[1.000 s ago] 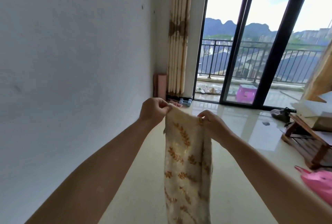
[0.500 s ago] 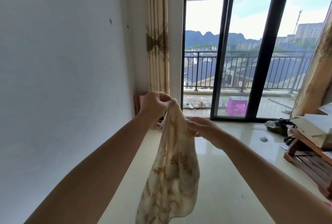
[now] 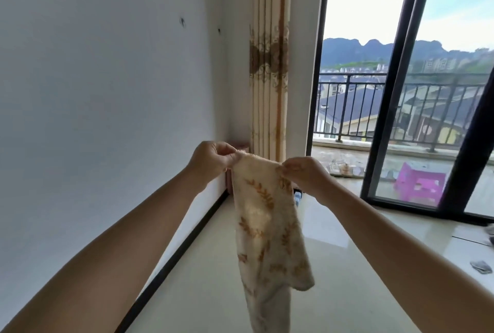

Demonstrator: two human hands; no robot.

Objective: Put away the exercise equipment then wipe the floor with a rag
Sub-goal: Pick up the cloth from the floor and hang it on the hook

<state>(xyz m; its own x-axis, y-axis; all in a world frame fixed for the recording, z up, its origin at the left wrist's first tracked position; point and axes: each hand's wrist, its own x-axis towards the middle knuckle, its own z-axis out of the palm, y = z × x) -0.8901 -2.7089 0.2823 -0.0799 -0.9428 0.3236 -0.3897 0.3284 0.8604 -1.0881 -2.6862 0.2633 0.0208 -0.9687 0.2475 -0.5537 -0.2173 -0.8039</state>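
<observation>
Both grips pinch rag (image 3: 263,215) top edge: left hand (image 3: 211,157), right hand (image 3: 303,172); rag hangs above floor (image 3: 347,266).

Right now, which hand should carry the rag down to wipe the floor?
Either; slightly the right hand. It and the left hand both pinch the rag's top edge, but open floor lies rightward.

- The white plaster wall (image 3: 101,92) closes off the whole left side, down to its black skirting strip (image 3: 187,242).
- The glossy cream tiled floor (image 3: 334,266) lies bare ahead.
- A small grey scrap, perhaps paper (image 3: 481,266), lies at the right edge.
- The dark-framed sliding glass door (image 3: 395,97) bars the far end.
- The cream pleated curtain with brown pattern (image 3: 270,65) fills the corner.
</observation>
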